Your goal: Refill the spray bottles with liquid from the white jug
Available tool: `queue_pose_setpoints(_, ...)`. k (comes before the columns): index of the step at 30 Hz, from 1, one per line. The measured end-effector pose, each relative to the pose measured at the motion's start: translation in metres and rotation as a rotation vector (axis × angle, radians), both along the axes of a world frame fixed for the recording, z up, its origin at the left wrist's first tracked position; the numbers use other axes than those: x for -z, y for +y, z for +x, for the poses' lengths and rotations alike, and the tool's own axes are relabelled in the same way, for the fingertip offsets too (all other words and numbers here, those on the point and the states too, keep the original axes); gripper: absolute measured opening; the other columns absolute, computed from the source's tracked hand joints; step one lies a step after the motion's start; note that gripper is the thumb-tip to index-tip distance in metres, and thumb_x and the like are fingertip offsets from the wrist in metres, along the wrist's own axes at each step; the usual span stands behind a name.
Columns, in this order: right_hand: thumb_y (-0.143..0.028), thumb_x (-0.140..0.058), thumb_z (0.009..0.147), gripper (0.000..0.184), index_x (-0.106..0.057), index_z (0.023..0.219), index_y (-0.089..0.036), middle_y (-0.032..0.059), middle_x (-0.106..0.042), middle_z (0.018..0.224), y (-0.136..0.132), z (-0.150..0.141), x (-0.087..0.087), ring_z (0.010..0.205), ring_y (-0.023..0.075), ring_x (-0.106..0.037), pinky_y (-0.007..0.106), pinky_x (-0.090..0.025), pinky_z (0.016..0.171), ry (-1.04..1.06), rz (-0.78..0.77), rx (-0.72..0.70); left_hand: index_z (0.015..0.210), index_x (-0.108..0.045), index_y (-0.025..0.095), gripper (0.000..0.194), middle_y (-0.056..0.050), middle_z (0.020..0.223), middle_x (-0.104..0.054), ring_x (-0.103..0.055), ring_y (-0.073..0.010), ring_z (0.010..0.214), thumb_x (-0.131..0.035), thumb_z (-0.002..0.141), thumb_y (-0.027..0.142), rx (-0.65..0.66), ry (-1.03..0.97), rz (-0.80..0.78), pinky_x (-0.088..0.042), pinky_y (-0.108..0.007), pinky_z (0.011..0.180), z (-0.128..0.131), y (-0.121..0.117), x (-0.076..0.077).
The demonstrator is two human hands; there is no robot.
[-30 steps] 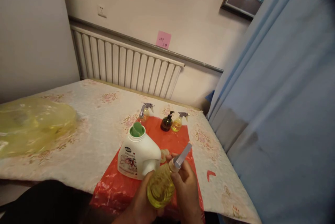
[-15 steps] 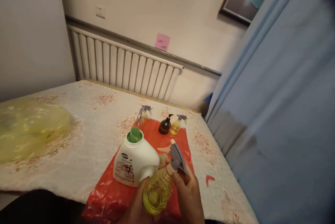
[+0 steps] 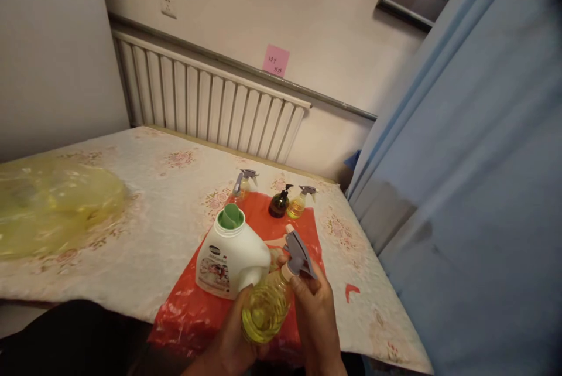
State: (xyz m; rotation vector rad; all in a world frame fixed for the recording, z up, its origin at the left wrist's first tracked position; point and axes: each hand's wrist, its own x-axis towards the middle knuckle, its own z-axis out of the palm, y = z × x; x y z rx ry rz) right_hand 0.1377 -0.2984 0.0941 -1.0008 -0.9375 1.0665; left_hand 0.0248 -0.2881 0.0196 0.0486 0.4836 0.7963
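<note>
A clear spray bottle [image 3: 266,310] filled with yellow liquid is tipped away from me over the table's near edge. My left hand [image 3: 235,338] is wrapped round its body from below. My right hand [image 3: 312,313] grips the neck just under the grey trigger head [image 3: 299,255]. A white jug [image 3: 230,256] with a green cap stands just to the left, on a red plastic sheet [image 3: 263,229].
At the sheet's far end stand two small spray bottles [image 3: 244,181] [image 3: 300,202] and a dark pump bottle [image 3: 279,204]. A yellow plastic bag [image 3: 52,200] lies on the flowered tablecloth at left. A radiator [image 3: 206,101] runs behind, and a blue curtain [image 3: 474,177] hangs close on the right.
The grey trigger head has turned round on the bottle, from pointing up right to facing me. Both hands stay on the bottle, which has barely shifted.
</note>
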Motion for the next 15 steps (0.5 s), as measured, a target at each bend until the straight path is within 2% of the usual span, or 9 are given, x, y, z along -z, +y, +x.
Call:
queue_pose_setpoints(2,-0.034,-0.074,0.078,0.047,-0.065,0.121,-0.019,0.012,-0.071,0.12,0.0,0.0,0.005,0.112,0.0272,-0.065,0.039,-0.05,0.096,-0.006,0.004,0.017,0.079,-0.066,0.014,0.029,-0.001,0.053,-0.063,-0.057,-0.0147,0.043,-0.062,0.085,0.043,-0.005,0.118,0.055,-0.038,-0.022,0.04,0.0,-0.001,0.001)
queue_pose_setpoints(4,-0.033,-0.079,0.072,0.048,-0.067,0.116,-0.017,0.0123,-0.072,0.117,0.0,0.0,0.011,0.111,0.0276,-0.066,0.038,-0.05,0.096,-0.056,-0.026,0.112,0.08,-0.067,0.014,0.035,-0.001,0.051,-0.061,-0.054,-0.0149,0.041,-0.059,0.086,0.047,-0.003,0.182,0.063,-0.035,-0.023,0.037,0.001,-0.002,0.005)
queue_pose_setpoints(7,-0.03,-0.083,0.064,0.049,-0.069,0.109,-0.016,0.0121,-0.074,0.111,-0.001,0.002,0.014,0.105,0.0278,-0.068,0.038,-0.052,0.092,-0.133,-0.086,0.213,0.089,-0.068,0.013,0.036,-0.002,0.056,-0.064,-0.057,-0.016,0.045,-0.056,0.086,0.047,0.001,0.195,0.043,-0.04,-0.024,0.041,0.002,-0.003,0.008)
queue_pose_setpoints(15,-0.033,-0.077,0.075,0.043,-0.068,0.113,-0.017,0.0091,-0.075,0.107,0.0,0.005,-0.017,0.102,0.0236,-0.067,0.037,-0.05,0.094,-0.036,-0.004,0.162,0.079,-0.067,0.015,0.034,-0.001,0.052,-0.062,-0.054,-0.0142,0.041,-0.061,0.084,0.048,0.03,0.191,0.091,-0.037,-0.023,0.039,-0.002,-0.006,0.004)
